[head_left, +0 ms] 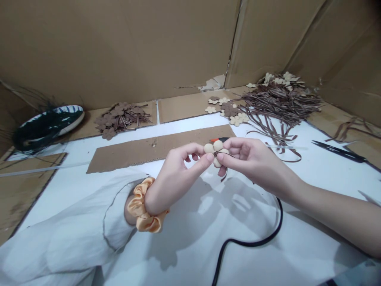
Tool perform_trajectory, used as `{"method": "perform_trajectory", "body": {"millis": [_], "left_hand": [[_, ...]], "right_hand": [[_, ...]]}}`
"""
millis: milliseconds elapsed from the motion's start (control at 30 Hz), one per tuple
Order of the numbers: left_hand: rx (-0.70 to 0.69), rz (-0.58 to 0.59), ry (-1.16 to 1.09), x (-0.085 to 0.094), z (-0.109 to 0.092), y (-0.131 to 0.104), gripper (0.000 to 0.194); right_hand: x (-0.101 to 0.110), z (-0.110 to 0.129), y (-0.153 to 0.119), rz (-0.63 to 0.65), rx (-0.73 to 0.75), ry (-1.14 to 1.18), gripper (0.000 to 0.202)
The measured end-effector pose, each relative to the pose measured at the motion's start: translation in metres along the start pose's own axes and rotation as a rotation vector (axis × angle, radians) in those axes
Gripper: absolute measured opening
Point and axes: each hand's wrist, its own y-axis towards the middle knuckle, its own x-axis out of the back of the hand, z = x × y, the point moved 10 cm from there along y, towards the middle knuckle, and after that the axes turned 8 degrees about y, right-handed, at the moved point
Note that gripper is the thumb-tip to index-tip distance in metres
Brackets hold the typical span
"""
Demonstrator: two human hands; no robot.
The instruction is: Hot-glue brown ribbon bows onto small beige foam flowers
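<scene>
A cream flower piece is held up between both hands above the white table. My left hand pinches its left side, with the thumb near the flower's middle. My right hand closes on its right side, and a thin brown strip runs from the flower's centre to the fingers. A short end of brown strip hangs below. Just behind the flower shows the orange tip of a black tool, partly hidden by the right hand.
A cardboard strip lies behind the hands. Brown flowers are heaped at the back left, beside a plate of dark threads. Brown strips and cream flowers pile up at the back right, near black tweezers. A black cable curves in front.
</scene>
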Motion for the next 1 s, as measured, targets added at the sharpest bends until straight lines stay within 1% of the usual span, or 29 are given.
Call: {"method": "perform_trajectory", "body": {"millis": [100, 200, 367, 467, 567, 767, 900, 1000], "left_hand": [[-0.008, 0.002, 0.06, 0.0, -0.001, 0.0, 0.021], [-0.039, 0.03, 0.126, -0.002, -0.005, 0.0, 0.021], [-0.064, 0.052, 0.174, -0.003, -0.006, 0.002, 0.019], [-0.093, 0.049, 0.15, -0.003, -0.007, 0.0, 0.018], [-0.125, 0.01, 0.107, -0.001, -0.007, -0.001, 0.017], [-0.116, -0.021, 0.032, 0.0, -0.005, -0.001, 0.017], [-0.123, -0.004, 0.012, -0.002, -0.005, -0.001, 0.018], [-0.124, 0.022, 0.026, -0.005, -0.005, 0.0, 0.02]], "right_hand": [[-0.002, 0.003, -0.003, 0.01, 0.032, -0.029, 0.011], [-0.004, 0.006, -0.005, 0.026, 0.063, -0.087, 0.009], [-0.005, 0.006, -0.007, 0.051, 0.057, -0.146, 0.009], [-0.008, 0.005, -0.007, 0.078, 0.061, -0.137, 0.011], [-0.012, 0.004, -0.008, 0.099, 0.082, -0.12, 0.01], [-0.022, 0.002, -0.008, 0.158, 0.1, -0.054, 0.007], [-0.017, 0.001, -0.005, 0.128, 0.091, -0.067, 0.013], [-0.009, -0.003, -0.001, 0.095, 0.022, -0.029, 0.015]]}}
